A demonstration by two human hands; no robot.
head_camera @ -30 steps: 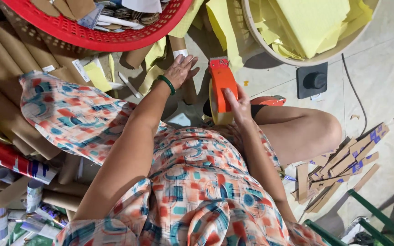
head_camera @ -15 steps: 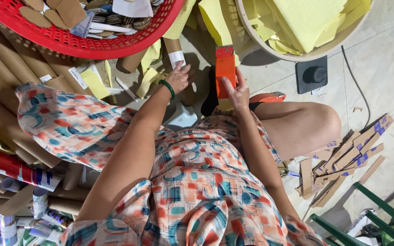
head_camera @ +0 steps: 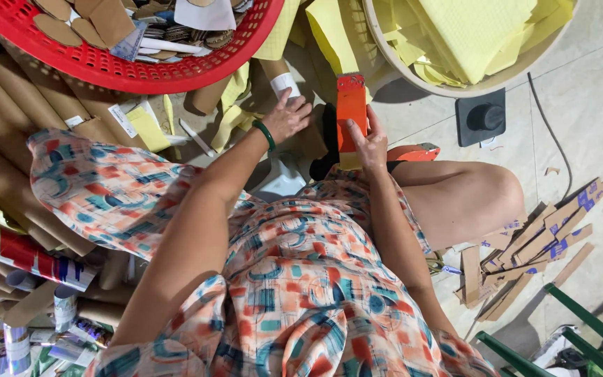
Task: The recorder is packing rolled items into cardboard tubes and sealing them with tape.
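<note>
- Orange tape dispenser [head_camera: 351, 112]: we see it upright in front of the lap, grasped by the right hand [head_camera: 369, 143].
- Left hand [head_camera: 286, 117]: fingers spread loose, resting on a brown cardboard tube [head_camera: 278, 75] beside it.
- Red basket [head_camera: 127, 66] of cardboard scraps and round tub [head_camera: 455, 87] of yellow paper lie beyond.
</note>
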